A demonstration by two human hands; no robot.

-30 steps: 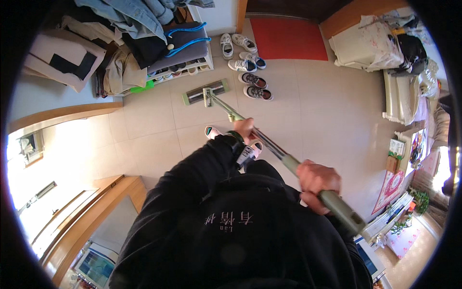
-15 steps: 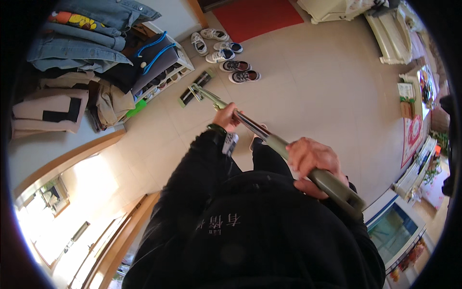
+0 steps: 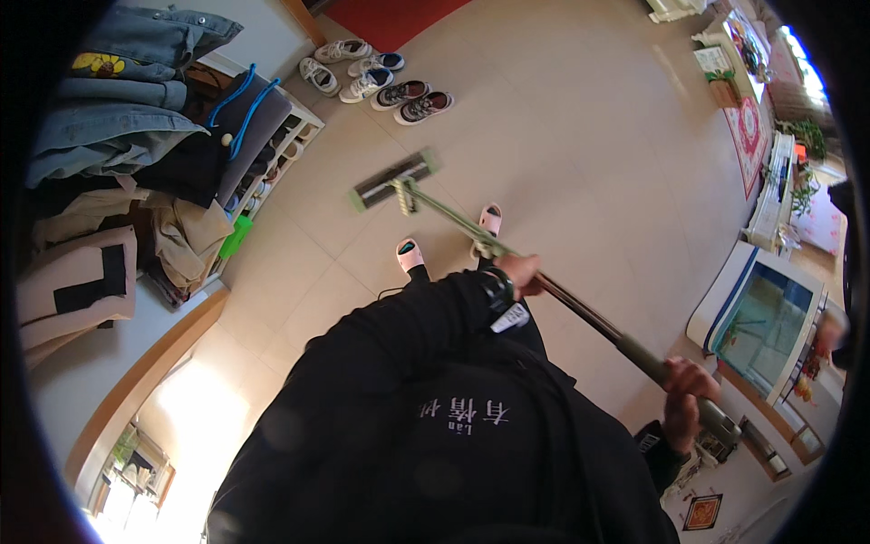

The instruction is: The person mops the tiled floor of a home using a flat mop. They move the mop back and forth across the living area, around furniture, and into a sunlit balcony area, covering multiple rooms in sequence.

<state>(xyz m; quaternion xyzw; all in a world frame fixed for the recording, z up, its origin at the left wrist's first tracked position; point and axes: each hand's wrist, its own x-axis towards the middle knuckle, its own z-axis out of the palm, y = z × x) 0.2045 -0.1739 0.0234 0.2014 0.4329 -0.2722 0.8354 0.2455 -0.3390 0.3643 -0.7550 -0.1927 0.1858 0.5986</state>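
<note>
I hold a flat mop with both hands. Its long green and dark handle (image 3: 580, 313) runs from the lower right up to the flat rectangular mop head (image 3: 396, 179), which lies on the beige tiled floor (image 3: 562, 136) ahead of my feet. My left hand (image 3: 521, 272) grips the handle at mid length, a black sleeve and a wrist device just behind it. My right hand (image 3: 686, 388) clasps the upper end of the handle near the grey grip. My slippered feet (image 3: 410, 256) stand just behind the mop head.
A shoe rack (image 3: 263, 159) piled with jackets and clothes stands at the left. Several pairs of shoes (image 3: 376, 82) lie by a red mat (image 3: 390, 14). A fish tank (image 3: 757, 317) and low cabinet stand at the right.
The view has swung, so the shoes and rack sit further up and left. The mop head has slid across the tiles toward my feet, and my right hand has dropped lower right.
</note>
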